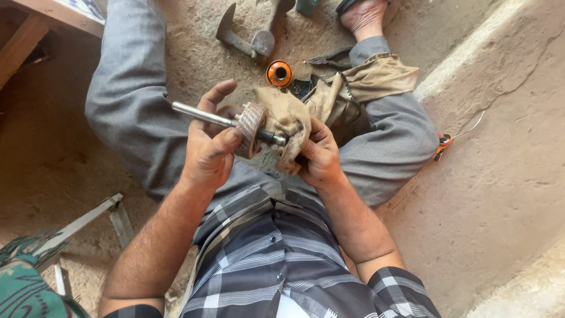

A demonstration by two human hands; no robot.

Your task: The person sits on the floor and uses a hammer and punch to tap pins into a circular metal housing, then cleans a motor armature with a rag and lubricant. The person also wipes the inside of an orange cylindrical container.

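I sit cross-legged on a dirt floor in grey trousers and a checked shirt. My left hand (210, 146) grips a steel shaft (197, 113) that carries a toothed gear wheel (251, 126); thumb and fingers wrap the shaft just behind the gear. My right hand (321, 156) holds a dirty tan rag (288, 118) bunched over the shaft's dark right end. The shaft lies roughly level, tilted up to the left, above my lap.
On the ground past my knees lie an orange round part with a dark hole (279, 73), a grey metal piece (247, 38), more rag over my right leg (376, 76), an orange-handled tool (442, 143) on the concrete slope, and metal strips (88, 218) at left.
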